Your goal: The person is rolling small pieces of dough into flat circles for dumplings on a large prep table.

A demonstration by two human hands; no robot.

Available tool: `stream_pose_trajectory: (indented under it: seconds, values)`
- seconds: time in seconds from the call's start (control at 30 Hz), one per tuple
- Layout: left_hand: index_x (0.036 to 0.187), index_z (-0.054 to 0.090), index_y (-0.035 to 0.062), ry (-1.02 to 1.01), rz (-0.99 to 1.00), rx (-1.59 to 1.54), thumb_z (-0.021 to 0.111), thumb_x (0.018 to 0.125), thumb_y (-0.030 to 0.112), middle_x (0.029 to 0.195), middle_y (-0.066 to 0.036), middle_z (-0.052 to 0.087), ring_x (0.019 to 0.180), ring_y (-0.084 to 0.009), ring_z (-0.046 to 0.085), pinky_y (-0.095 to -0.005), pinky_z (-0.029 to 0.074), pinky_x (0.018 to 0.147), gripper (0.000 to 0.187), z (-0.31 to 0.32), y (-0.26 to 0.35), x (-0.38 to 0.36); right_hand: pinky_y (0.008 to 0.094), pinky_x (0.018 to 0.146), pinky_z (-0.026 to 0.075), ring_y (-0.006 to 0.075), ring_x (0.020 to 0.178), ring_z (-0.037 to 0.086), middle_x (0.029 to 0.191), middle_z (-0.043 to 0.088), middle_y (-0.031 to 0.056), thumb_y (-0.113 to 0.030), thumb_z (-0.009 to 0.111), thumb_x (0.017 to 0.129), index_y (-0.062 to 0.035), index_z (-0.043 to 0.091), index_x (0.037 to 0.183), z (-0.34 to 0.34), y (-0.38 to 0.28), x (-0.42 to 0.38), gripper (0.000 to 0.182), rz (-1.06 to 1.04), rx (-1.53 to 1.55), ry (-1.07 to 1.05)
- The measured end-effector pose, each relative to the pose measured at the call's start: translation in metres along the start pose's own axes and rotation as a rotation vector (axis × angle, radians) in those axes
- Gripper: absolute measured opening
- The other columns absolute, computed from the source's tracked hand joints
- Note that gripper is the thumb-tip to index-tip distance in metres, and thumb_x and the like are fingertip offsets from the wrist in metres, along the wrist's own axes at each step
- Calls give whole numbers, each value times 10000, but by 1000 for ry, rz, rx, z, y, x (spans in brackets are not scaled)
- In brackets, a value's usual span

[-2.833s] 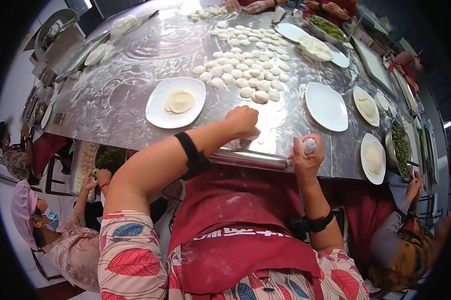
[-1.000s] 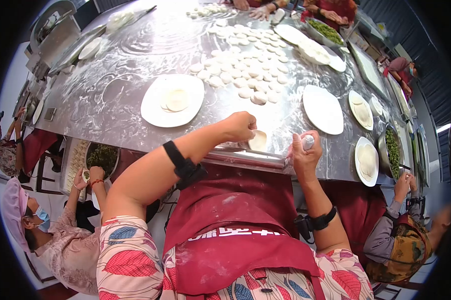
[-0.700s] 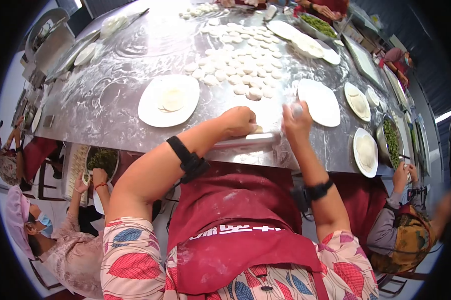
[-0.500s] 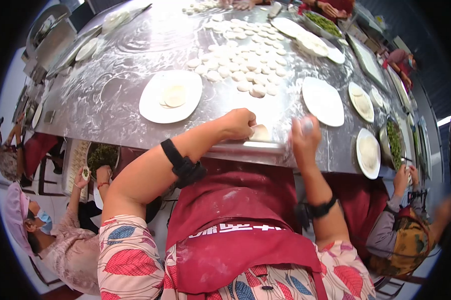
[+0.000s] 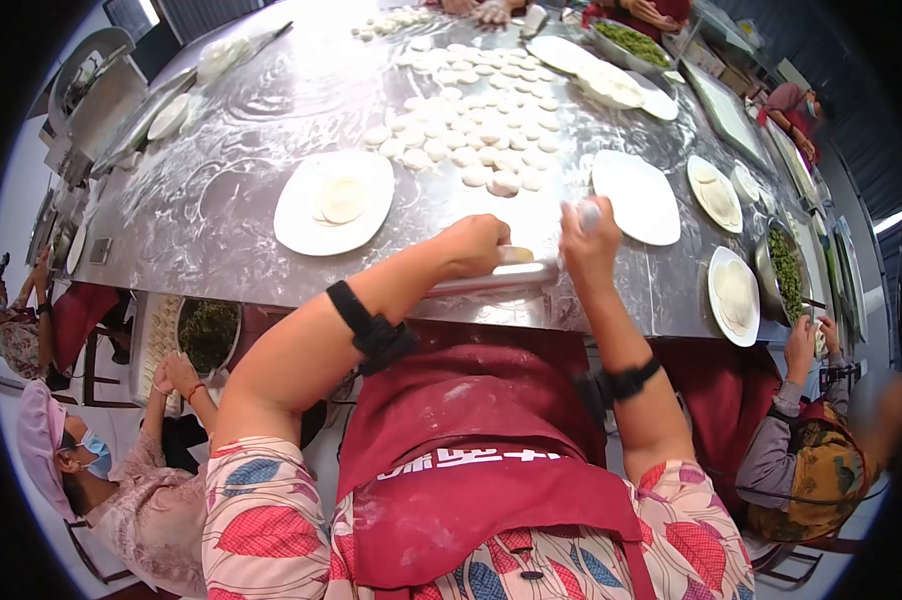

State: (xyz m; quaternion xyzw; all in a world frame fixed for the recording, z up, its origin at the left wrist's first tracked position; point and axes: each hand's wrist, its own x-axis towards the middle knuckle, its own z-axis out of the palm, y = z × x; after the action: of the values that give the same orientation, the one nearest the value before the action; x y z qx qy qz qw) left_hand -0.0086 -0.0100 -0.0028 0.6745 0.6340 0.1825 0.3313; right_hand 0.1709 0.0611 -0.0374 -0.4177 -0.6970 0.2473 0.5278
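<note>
My left hand [image 5: 479,245] is closed, its fingers pinching the edge of a small round dough wrapper [image 5: 516,256] on the floured steel table. Just in front of the wrapper, toward me, lies a shiny rolling pin [image 5: 491,281], partly hidden by my left forearm. At the pin's right end is my right hand [image 5: 588,245], its fingers curled closed around it. A pale, blurred bit shows between those fingers. Beyond my hands spread many flattened dough pieces [image 5: 486,135]. To the left is a white plate [image 5: 296,222] with stacked wrappers [image 5: 342,200].
A bare white plate [image 5: 635,198] lies beyond my right hand. Further right are plates of wrappers [image 5: 736,300] and a bowl of green filling [image 5: 786,270]. At left, a co-worker's hands [image 5: 176,372] are beside another filling bowl [image 5: 209,330]. Other people work across the table.
My right hand has moved left and slightly up, closer to my left hand. The rolling pin has shifted away from me, toward the wrapper. The left co-worker's hands have come together.
</note>
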Motion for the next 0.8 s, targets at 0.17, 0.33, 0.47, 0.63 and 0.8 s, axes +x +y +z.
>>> stream_pose_trajectory:
  seconds: [0.17, 0.33, 0.47, 0.63, 0.8]
  values:
    - [863, 651, -7, 30, 43, 37, 585, 779, 154, 811, -218, 652, 801, -337, 633, -400, 481, 731, 193, 9, -9, 19, 383, 549, 449, 322, 578, 580, 662, 575, 173, -82, 662, 792, 1, 497, 882, 0, -4, 4, 205, -66, -97, 16]
    - [892, 632, -15, -74, 11, -110, 581, 748, 92, 795, -173, 652, 768, -287, 626, -393, 475, 717, 187, 0, -12, 3, 333, 457, 427, 170, 471, 538, 584, 541, 90, -39, 636, 811, -17, 476, 832, -33, -31, -40, 163, 138, 103, -30]
    - [913, 646, -15, 0, 19, -12, 593, 787, 154, 854, -201, 657, 840, -309, 631, -386, 477, 761, 217, 1, -9, 8, 378, 571, 448, 312, 608, 575, 692, 572, 172, -53, 652, 786, 2, 500, 877, 7, -4, 7, 185, 11, 12, 3]
    - [928, 656, -16, -30, -17, -2, 605, 792, 180, 891, -225, 653, 888, -330, 627, -382, 472, 787, 244, 2, 4, 13, 381, 582, 453, 342, 625, 583, 687, 570, 188, -65, 658, 790, 8, 498, 886, -1, -2, 0, 200, 2, -85, 7]
    - [978, 622, -10, -76, -24, -79, 600, 771, 122, 925, -204, 653, 873, -325, 629, -392, 472, 781, 246, 1, -7, 2, 369, 539, 450, 329, 579, 589, 673, 582, 192, -76, 658, 798, 7, 495, 882, -43, -52, -51, 201, 301, 106, -74]
